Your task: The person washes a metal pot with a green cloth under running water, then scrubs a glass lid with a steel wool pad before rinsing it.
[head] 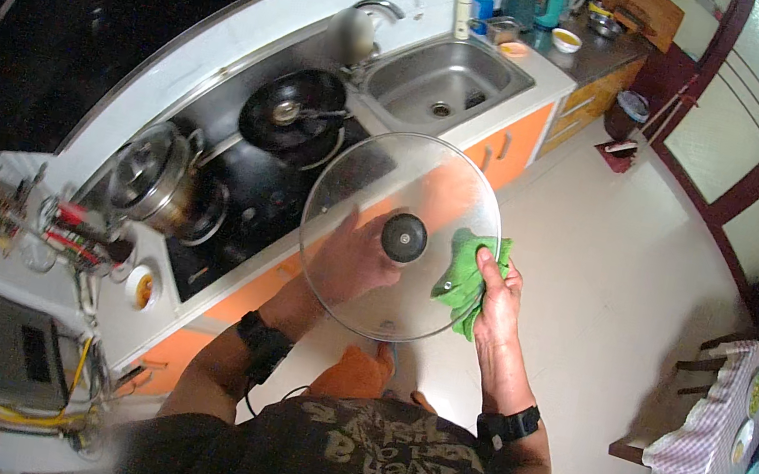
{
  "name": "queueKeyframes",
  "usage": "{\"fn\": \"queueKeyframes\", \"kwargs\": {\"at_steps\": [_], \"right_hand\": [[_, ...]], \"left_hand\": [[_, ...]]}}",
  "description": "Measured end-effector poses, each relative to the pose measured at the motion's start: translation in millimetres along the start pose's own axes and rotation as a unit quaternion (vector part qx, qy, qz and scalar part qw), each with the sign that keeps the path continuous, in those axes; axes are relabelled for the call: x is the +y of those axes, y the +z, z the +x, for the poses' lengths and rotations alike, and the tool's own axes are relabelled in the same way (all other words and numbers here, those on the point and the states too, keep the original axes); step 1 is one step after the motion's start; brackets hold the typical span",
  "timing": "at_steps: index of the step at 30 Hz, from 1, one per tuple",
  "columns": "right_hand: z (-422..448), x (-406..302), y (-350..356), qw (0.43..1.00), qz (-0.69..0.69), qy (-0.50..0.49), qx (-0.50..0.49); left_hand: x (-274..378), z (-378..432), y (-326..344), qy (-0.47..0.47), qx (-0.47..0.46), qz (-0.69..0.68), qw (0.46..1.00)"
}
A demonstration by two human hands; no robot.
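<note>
A round glass pan lid (376,168) with a black knob (404,237) and a metal rim is held up in front of my body. My right hand (499,300) grips a bunched green cloth (464,275) at the lid's right edge, thumb on the near side and the rim pinched through the cloth. Part of the cloth shows through the glass. Behind the lid, my left hand (357,256) appears blurred through the glass, left of the knob. Whether it presses on the underside or holds it cannot be made out.
Left of the lid, a black wok (295,112) and a steel pot with lid (157,179) sit on the black gas hob (253,196). Beyond lies a steel sink (405,89). A checked-cloth table (702,438) stands at right; a broom and dustpan (619,153) are on the floor.
</note>
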State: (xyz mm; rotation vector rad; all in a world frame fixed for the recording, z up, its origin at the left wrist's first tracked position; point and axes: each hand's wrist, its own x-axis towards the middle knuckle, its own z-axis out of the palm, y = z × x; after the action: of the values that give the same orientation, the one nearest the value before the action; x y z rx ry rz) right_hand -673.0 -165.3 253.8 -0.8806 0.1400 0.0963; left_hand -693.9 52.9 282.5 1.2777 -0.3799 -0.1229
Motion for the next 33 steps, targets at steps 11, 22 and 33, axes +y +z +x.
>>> {"fn": "queueKeyframes", "kwargs": {"at_steps": [11,22,33], "right_hand": [[185.4,-62.5,-65.7,0.981,-0.162,-0.072,0.083],[356.4,-136.6,-125.3,0.977,-0.211,0.031,0.031],[559.1,-112.0,-99.8,0.946,-0.256,0.129,-0.154]], "left_hand": [[-68.2,148.3,-29.0,-0.213,-0.024,-0.217,0.952],[-110.4,277.1,-37.0,-0.245,0.09,-0.266,0.928],[-115.5,314.1,-43.5,-0.117,0.361,-0.252,0.89]]}}
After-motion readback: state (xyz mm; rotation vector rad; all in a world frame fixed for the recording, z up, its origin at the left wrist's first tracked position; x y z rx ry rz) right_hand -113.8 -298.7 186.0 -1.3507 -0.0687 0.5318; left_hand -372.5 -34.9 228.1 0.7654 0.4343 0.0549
